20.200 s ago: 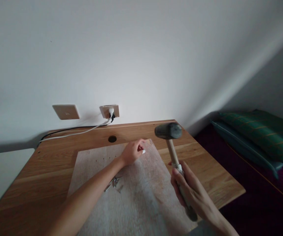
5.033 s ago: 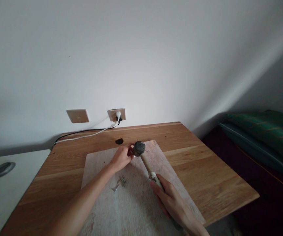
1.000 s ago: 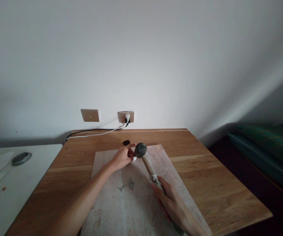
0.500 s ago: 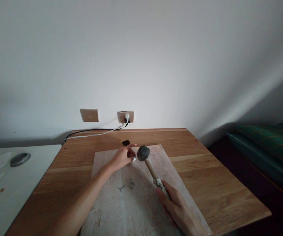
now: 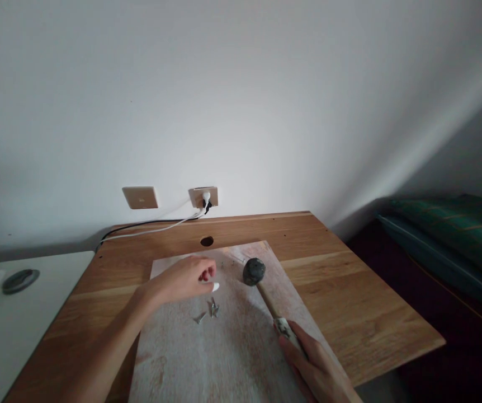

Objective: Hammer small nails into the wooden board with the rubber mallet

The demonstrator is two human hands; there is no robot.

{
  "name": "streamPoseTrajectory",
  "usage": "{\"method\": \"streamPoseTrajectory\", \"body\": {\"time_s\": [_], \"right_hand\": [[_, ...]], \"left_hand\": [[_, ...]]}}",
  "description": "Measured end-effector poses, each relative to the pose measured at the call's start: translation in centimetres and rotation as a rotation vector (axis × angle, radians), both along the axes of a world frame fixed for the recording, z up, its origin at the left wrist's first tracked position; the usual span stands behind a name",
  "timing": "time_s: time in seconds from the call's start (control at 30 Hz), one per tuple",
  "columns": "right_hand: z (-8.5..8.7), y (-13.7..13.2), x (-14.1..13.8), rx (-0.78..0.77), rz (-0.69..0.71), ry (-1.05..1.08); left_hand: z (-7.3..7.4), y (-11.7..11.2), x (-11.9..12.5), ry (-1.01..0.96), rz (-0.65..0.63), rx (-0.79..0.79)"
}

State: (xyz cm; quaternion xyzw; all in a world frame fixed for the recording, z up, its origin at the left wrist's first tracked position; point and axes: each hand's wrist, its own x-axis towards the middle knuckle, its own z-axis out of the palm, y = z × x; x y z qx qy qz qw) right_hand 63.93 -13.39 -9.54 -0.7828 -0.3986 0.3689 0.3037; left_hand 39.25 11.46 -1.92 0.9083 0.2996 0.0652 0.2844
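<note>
A hammer (image 5: 253, 271) with a dark grey, rounded head and a pale wooden handle lies low over a pale, worn sheet of plywood (image 5: 232, 358), its head near the sheet's far right corner. I cannot tell whether the head touches the wood. The right hand (image 5: 316, 372) has its fingers clamped around the lower end of the handle, near the sheet's right edge.

The left hand (image 5: 186, 278) hovers over the middle of the sheet, well left of the hammer head. Its fingers (image 5: 214, 286) are curled close together, and I cannot tell whether they pinch anything. Just in front of them a small cluster of loose steel nails (image 5: 207, 310) lies flat on the sheet.

As for progress, a few tiny dark specks near the sheet's far edge, between hand and hammer head, may be heads already driven in, though they are too small to be sure. The loose nails lie undriven, so by that reading some work is left.

The sheet rests on an oak-coloured wooden tabletop (image 5: 350, 296) with a round cable hole (image 5: 206, 241) near its far edge. Behind it a beige switch plate (image 5: 140, 197) and a beige socket (image 5: 203, 197) sit on the white wall, and a white cable (image 5: 149, 229) runs along the far edge. A green striped cushion (image 5: 454, 235) lies off the right edge.
</note>
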Motion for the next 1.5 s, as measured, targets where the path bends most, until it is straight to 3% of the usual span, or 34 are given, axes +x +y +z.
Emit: {"method": "streamPoseTrajectory", "body": {"time_s": [0.1, 0.2, 0.47, 0.73, 0.83, 1.0, 1.13, 1.3, 1.5], "right_hand": [[0.3, 0.0, -0.2, -0.016, -0.031, 0.023], [0.3, -0.1, -0.1, 0.007, -0.064, 0.018], [0.2, 0.1, -0.1, 0.030, -0.055, 0.001], [0.4, 0.1, 0.2, 0.051, -0.052, -0.051], [0.2, 0.1, 0.2, 0.091, -0.056, -0.068], [0.4, 0.1, -0.1, 0.013, -0.043, 0.005], [0.6, 0.1, 0.0, 0.008, -0.034, 0.008], [0.6, 0.1, -0.1, -0.019, -0.021, 0.053], [0.9, 0.3, -0.4, -0.026, -0.001, 0.079]], "left_hand": [[0.7, -2.8, -0.3, 0.171, -0.049, 0.007], [0.6, -4.5, -0.3, 0.209, -0.036, -0.006], [-0.3, -4.2, -0.1, 0.153, -0.040, -0.098], [-1.4, -5.5, 0.5, 0.113, -0.058, 0.033], [-1.6, -4.3, 0.1, 0.033, -0.040, 0.026], [-1.7, 0.4, -0.1, -0.213, 0.026, -0.036], [-3.4, 2.9, 0.6, -0.356, 0.133, -0.050], [-6.3, 3.2, 0.7, -0.432, 0.227, -0.061], [-7.0, 3.1, 0.1, -0.452, 0.221, -0.001]]}}
